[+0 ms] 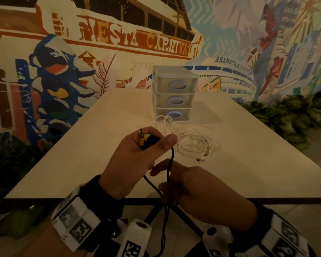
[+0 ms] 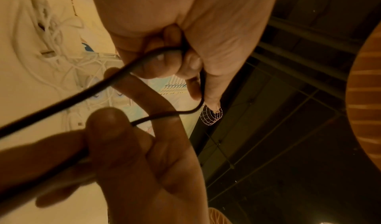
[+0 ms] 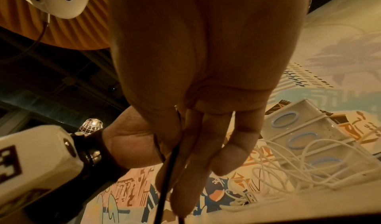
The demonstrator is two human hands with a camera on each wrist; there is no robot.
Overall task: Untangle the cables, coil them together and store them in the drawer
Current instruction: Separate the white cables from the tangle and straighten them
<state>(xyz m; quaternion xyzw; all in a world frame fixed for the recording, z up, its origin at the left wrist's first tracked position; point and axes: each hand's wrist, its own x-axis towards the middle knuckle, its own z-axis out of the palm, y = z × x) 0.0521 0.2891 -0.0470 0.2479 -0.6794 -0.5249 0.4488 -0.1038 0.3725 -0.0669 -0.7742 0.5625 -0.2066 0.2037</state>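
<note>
Running from the left hand (image 1: 135, 154) down past the table (image 1: 82, 154) edge, the black cable (image 1: 170, 164) hangs in two strands that pass through the right hand (image 1: 198, 190). Its plugs (image 1: 141, 139) — one with a yellow sleeve — stick up out of the left fist, fingers curled round them and thumb pressed across the top. The right hand sits just below and beside the left, at the near edge; in the left wrist view its thumb and forefinger pinch the cable while the other fingers lie loosely together. Farther back on the table the white cables (image 1: 193, 140) lie in a loose tangle of loops, connectors at the near side. Just behind them — touching or nearly so — stands the drawer unit (image 1: 174, 93), three drawers all closed, each with a blue oval handle. A mural (image 1: 63, 62) covers the wall behind.
</note>
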